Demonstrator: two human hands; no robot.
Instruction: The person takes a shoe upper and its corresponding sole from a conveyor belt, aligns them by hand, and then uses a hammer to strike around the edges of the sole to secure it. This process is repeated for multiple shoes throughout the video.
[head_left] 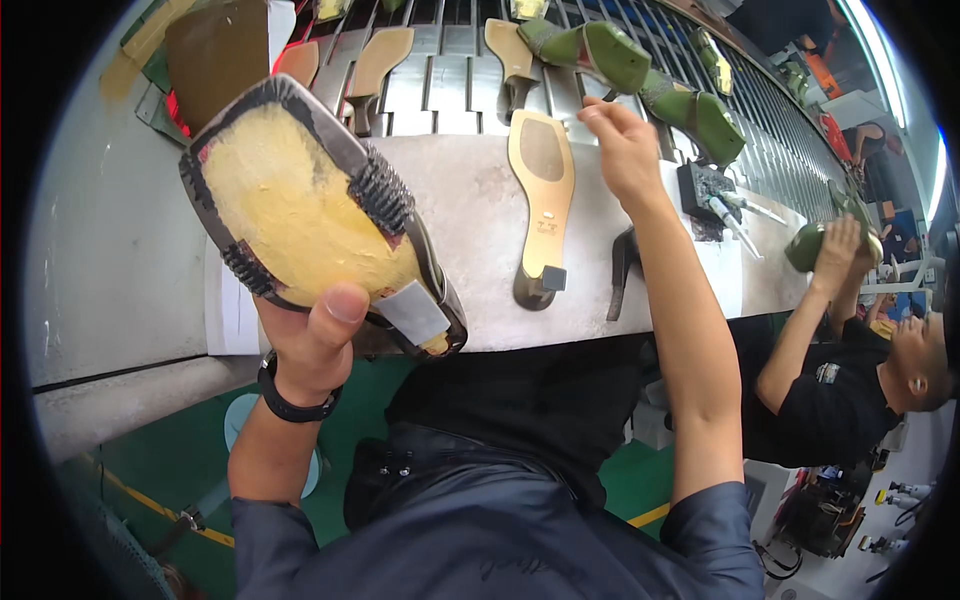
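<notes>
A left hand grips an upturned dark shoe above the desk, its fingers closed beneath the shoe and its thumb lying across the underside at the near edge. Inside the glossy dark rim the sole face is rough and yellow, flanked by two bristly, ridged black patches; a smooth grey rectangle sits near the narrow end. The right hand hovers at the desk's far edge, fingers loosely curled; whether they pinch anything cannot be told. Just left of that hand, apart from its fingers, a smooth tan sole with a dark heel lies lengthwise between the desk's far and near edges. A black box stands to the right. Beyond the far edge, olive-green shoes rest on metal slats.
</notes>
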